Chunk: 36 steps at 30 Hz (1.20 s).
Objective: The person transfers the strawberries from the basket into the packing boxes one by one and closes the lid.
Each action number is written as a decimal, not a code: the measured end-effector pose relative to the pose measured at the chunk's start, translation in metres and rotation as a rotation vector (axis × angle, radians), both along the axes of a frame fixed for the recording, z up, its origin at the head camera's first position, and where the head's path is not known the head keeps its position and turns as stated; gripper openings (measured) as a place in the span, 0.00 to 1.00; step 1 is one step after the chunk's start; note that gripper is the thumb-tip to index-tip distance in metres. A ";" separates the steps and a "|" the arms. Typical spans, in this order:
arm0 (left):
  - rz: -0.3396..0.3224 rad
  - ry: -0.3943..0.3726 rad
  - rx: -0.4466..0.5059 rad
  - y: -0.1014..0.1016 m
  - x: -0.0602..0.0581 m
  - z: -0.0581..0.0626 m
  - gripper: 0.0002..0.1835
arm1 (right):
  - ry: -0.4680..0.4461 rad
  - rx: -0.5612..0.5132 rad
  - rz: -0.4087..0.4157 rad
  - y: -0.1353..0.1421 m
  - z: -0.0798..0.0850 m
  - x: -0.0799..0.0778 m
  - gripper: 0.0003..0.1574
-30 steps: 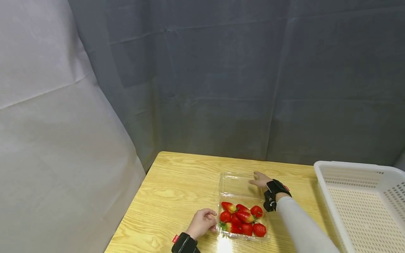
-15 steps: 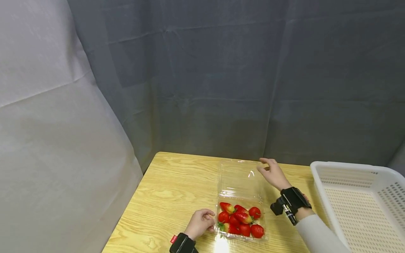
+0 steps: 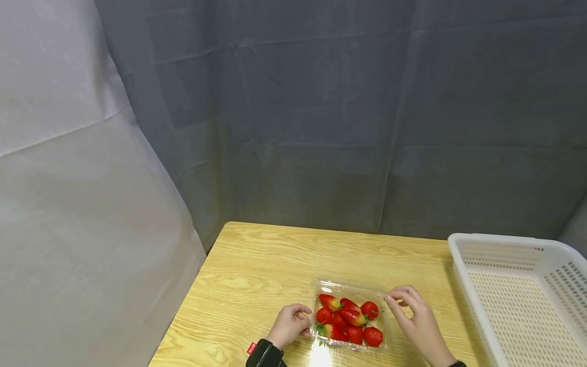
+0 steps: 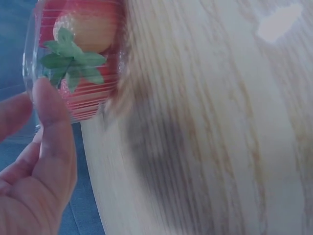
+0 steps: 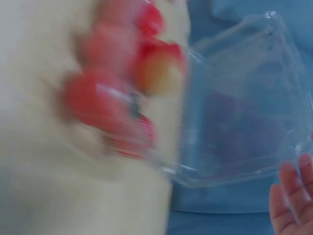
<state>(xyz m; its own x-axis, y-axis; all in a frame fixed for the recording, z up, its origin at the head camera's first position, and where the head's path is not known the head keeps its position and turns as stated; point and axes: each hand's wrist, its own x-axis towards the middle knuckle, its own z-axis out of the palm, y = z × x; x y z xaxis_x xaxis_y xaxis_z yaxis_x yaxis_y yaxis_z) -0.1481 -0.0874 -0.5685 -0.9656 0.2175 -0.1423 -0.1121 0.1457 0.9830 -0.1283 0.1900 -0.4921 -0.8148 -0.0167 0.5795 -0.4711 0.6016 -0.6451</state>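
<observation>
A clear plastic clamshell container (image 3: pixel 339 346) full of red strawberries (image 3: pixel 353 317) lies on the table in the head view. My left hand (image 3: pixel 289 325) is at its near left side; in the left wrist view thumb and finger pinch the plastic edge (image 4: pixel 30 63) beside a green-leaved strawberry (image 4: pixel 73 61). To the container's right, my right hand (image 3: pixel 419 323) pinches a corner of the hinged lid between thumb and fingertips. The right wrist view has the transparent lid (image 5: pixel 239 122) raised off the fruit, still joined along one side, my right fingers (image 5: pixel 289 188) at its corner.
A white perforated plastic basket (image 3: pixel 477 300) stands to the right on the wood-grain table (image 3: pixel 257 255). Grey cloth (image 3: pixel 312 127) hangs behind the table's far edge, and pale cloth (image 3: pixel 91 229) hangs on the left.
My right hand has taken the lid's far right corner and swung the lid up from lying back, toward me over the strawberries. The left hand has stayed at the container's side.
</observation>
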 end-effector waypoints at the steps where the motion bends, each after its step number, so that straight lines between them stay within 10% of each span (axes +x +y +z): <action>1: -0.002 -0.005 0.002 0.000 0.000 0.000 0.11 | -0.006 -0.008 -0.013 -0.001 -0.006 0.007 0.12; 14: -0.004 -0.033 0.024 -0.003 0.001 -0.002 0.13 | -0.345 -0.082 -0.152 -0.005 -0.081 0.045 0.11; 21: -0.007 -0.074 0.081 -0.004 0.002 -0.005 0.13 | -0.659 -0.330 -0.093 -0.008 -0.084 0.044 0.06; 36: -0.058 -0.151 0.248 -0.008 0.012 -0.007 0.23 | -0.968 -0.783 0.120 0.005 -0.086 0.035 0.18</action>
<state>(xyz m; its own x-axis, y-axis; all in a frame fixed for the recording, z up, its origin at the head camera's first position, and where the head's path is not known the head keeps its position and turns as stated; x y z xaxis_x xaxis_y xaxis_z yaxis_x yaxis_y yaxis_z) -0.1357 -0.0953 -0.5755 -0.9224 0.3179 -0.2192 -0.2585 -0.0868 0.9621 -0.0929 0.1952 -0.5776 -0.9287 -0.0423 -0.3683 0.3707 -0.1134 -0.9218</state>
